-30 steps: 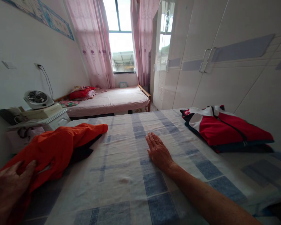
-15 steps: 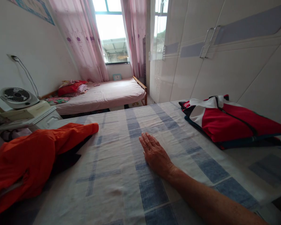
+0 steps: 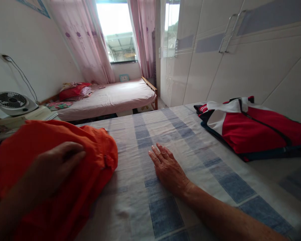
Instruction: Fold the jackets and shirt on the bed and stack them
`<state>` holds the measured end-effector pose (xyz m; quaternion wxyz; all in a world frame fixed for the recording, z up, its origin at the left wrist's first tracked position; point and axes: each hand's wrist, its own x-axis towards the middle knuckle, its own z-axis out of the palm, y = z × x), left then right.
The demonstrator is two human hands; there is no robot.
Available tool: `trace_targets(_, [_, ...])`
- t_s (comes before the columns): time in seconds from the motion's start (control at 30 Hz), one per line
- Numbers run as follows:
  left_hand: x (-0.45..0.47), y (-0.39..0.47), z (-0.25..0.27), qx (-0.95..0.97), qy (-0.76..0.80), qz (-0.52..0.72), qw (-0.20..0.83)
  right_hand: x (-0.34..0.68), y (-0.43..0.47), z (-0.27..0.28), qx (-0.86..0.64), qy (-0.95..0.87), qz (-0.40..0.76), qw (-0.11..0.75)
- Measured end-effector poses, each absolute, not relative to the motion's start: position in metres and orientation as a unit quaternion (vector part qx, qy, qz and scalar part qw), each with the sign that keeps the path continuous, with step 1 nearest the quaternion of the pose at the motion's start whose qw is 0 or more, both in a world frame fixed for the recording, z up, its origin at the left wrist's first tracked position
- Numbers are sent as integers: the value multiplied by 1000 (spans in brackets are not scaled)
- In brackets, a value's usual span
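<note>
On the left, my left hand [image 3: 59, 160] is closed on an orange jacket [image 3: 95, 147], thumb and fingers pinched together against the cloth. The jacket is bunched and lifted, with loose folds hanging down towards me. My right hand [image 3: 169, 169] lies palm down on the patterned bed sheet [image 3: 125, 207], fingers stretched out and nothing in them. To its right, a folded red and white zip jacket [image 3: 253, 129] rests on top of dark folded clothes near the bed's far right side.
Behind the sheet stands a second bed [image 3: 115, 97] with a pink cover and a heap of red cloth [image 3: 75, 92]. A small fan [image 3: 12, 102] sits on a cabinet at left. Tall white wardrobe doors [image 3: 205, 73] line the right, with metal handles.
My left hand has come into view on the orange jacket. The jacket has been gathered up and shifted right; its outstretched sleeve no longer shows. My right hand stays on the sheet, fingers slightly more spread.
</note>
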<state>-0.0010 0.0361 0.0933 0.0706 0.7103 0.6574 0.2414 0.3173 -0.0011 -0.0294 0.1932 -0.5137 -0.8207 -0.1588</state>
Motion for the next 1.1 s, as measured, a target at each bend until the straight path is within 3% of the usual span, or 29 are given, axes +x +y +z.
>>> trace_targets(0.1, [74, 32, 75, 789, 550, 269, 45, 317, -6, -24, -486, -832, -186, 192])
trace_targets(0.27, [152, 17, 54, 757, 456, 305, 355, 311, -14, -17, -450, -839, -233, 197])
trace_targets(0.37, [170, 19, 50, 702, 445, 324, 452, 307, -18, -17, -451, -837, -232, 204])
trace_targets(0.73, [196, 20, 38, 655, 518, 347, 428, 301, -24, -17, -475, -835, -205, 188])
trace_targets(1.1, [184, 22, 43, 692, 424, 346, 471, 301, -24, -16, -472, -835, -209, 192])
